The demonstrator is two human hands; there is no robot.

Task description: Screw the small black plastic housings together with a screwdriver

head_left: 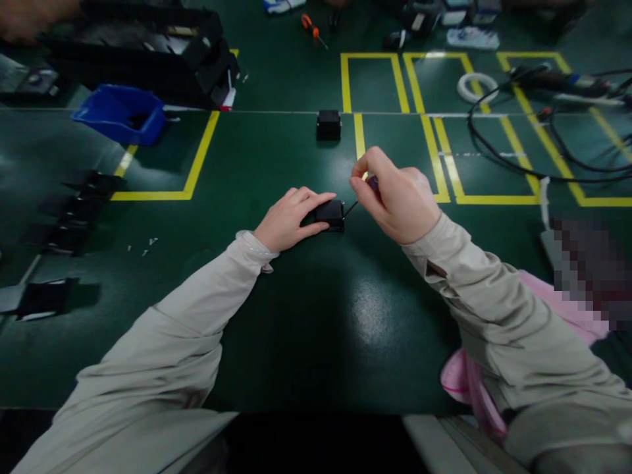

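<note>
A small black box (pixel 330 213) lies on the green tabletop in front of me. My left hand (pixel 296 219) grips it from the left, thumb along the near side and fingers along the far side. In my right hand (pixel 395 194) is a screwdriver (pixel 351 209), its dark handle mostly hidden by the fingers. Its thin shaft slants down to the box's right side, where the tip meets or nearly meets a screw; contact is too small to tell. Farther back stands a similar black box (pixel 328 125), apart from both hands.
Several loose screws (pixel 149 245) lie to the left, near black parts (pixel 74 214). A blue bin (pixel 123 113) and a large black housing (pixel 143 52) stand back left. An orange screwdriver (pixel 311 27) lies at the back. Black cable (pixel 498 158), a white tape roll (pixel 476 87) and pink cloth (pixel 563 306) are right.
</note>
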